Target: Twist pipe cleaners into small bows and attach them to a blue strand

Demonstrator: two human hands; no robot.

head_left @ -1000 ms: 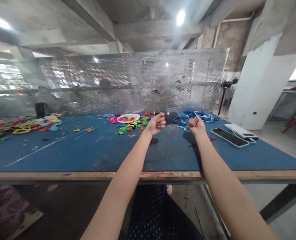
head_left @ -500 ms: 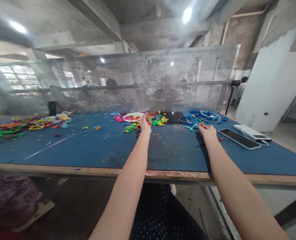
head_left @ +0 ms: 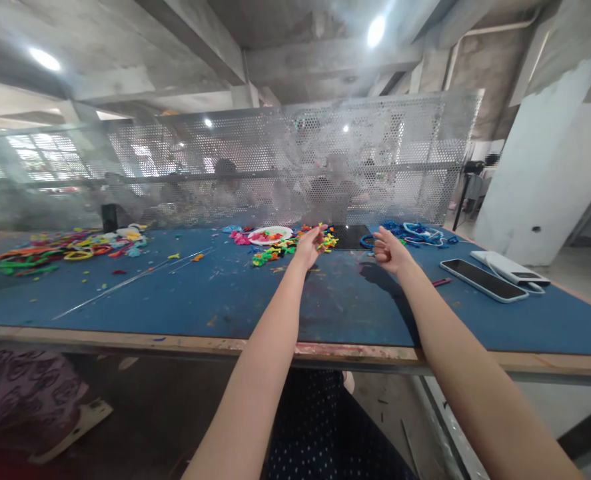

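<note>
My left hand (head_left: 310, 249) is raised over the mat just in front of a pile of yellow, green and orange fuzzy pieces (head_left: 275, 255). Its fingertips are drawn together, and whatever they hold is too small to make out. To its right, my right hand (head_left: 390, 251) has curled fingers and faces the left one, with a gap between the two. What the right fingers grip, if anything, is hidden. Behind that hand lie blue fuzzy strands (head_left: 405, 232). A black flat panel (head_left: 351, 236) shows between the hands, farther back. Beside the left pile stands a white plate (head_left: 289, 232) bearing pink and orange bits.
On the right of the blue mat (head_left: 340, 313) lie a phone (head_left: 484, 280), a white power bank (head_left: 510, 268) and a dark red tool (head_left: 441, 283). Thin metal rods (head_left: 125, 283) and heaped colourful strands (head_left: 75, 247) lie left. A perforated metal screen (head_left: 275, 160) stands behind.
My right hand has moved left and up, nearer the left hand. My left hand has shifted right, away from the plate. The light-blue piece near my right hand is out of sight.
</note>
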